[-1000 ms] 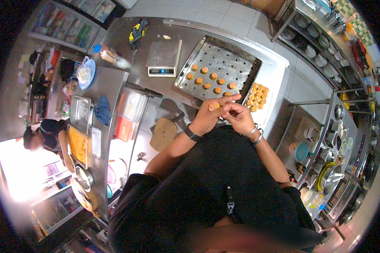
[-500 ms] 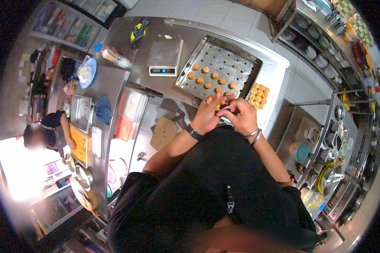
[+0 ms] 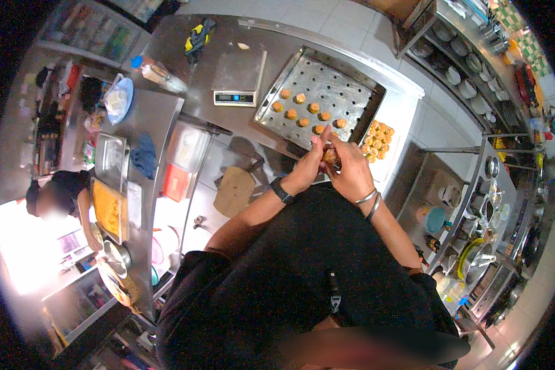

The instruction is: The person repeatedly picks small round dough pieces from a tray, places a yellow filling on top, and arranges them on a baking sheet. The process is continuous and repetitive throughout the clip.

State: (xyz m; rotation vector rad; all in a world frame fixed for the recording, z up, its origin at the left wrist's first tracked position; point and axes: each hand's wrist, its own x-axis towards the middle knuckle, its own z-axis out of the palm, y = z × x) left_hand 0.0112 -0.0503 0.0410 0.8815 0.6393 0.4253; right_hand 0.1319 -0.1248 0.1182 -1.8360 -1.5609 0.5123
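Note:
Just in front of my body, my left hand point(image 3: 306, 169) and my right hand point(image 3: 351, 170) come together, their fingers curled around one small orange-brown dumpling point(image 3: 331, 155). Both palms partly hide it. Beyond my fingertips lies a square perforated metal tray point(image 3: 335, 88), bearing several small round dumplings point(image 3: 314, 107) with orange tops, spaced in rows. To the right of the tray, a tight cluster of similar dumplings point(image 3: 378, 140) sits on a white surface.
A digital scale point(image 3: 235, 97) stands left of the tray, near a black-and-yellow glove point(image 3: 198, 38) and a blue-capped bottle point(image 3: 157, 73). On the left-hand counter are a metal pan point(image 3: 111, 161) and a tray of yellow food point(image 3: 108, 208). Beside them, a person point(image 3: 74, 189) reaches toward a bowl.
My hands have closed together around the dumpling, where before they were apart with fingers pinching. The person at the left has moved an arm from the yellow tray toward the bowl.

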